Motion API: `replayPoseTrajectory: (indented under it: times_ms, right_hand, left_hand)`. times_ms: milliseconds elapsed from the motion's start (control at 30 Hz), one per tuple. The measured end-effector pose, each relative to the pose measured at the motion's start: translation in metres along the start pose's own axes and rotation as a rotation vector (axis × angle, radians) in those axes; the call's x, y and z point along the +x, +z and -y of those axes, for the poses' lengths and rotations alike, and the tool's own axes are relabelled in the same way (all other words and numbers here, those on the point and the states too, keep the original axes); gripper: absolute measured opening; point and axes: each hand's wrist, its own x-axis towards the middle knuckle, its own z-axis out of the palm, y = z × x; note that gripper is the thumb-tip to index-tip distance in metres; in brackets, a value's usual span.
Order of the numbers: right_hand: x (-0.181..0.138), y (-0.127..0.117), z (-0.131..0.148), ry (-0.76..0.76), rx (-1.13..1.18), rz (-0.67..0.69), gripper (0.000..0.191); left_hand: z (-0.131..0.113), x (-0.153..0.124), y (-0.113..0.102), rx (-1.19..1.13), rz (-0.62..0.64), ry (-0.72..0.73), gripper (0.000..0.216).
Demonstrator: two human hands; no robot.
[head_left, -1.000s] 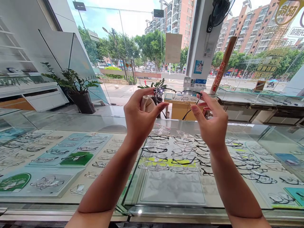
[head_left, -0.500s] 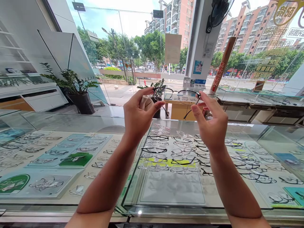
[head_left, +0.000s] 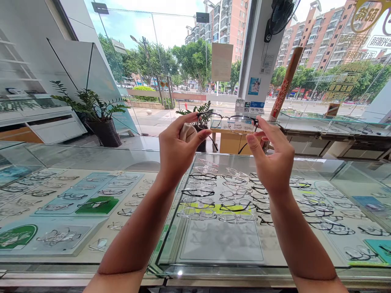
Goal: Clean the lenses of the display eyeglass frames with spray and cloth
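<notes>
Left hand [head_left: 177, 147]: yours, clamped on the left end of the eyeglasses [head_left: 225, 117], with what looked like a pale cloth [head_left: 187, 133] tucked behind the fingers. Eyeglasses: one pair, dark upper rims, clear lenses, raised between your separated hands; temple tips hung below the lenses. Handling, judged by look: light, springy at the temples, slick and easily smudged on the lenses, delicate at the thin bridge. Best hold: both hinge corners. Right hand [head_left: 275, 152]: yours, pinching the right end.
</notes>
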Motion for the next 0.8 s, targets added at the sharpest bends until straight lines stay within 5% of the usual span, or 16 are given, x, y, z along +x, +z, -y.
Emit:
replayPoseTrajectory:
  times_ms: [800]
  right_hand:
    - [-0.001, 0.001, 0.002, -0.013, -0.081, -0.004, 0.044]
  left_hand:
    - [-0.009, 0.000, -0.001, 0.021, -0.024, 0.049, 0.052]
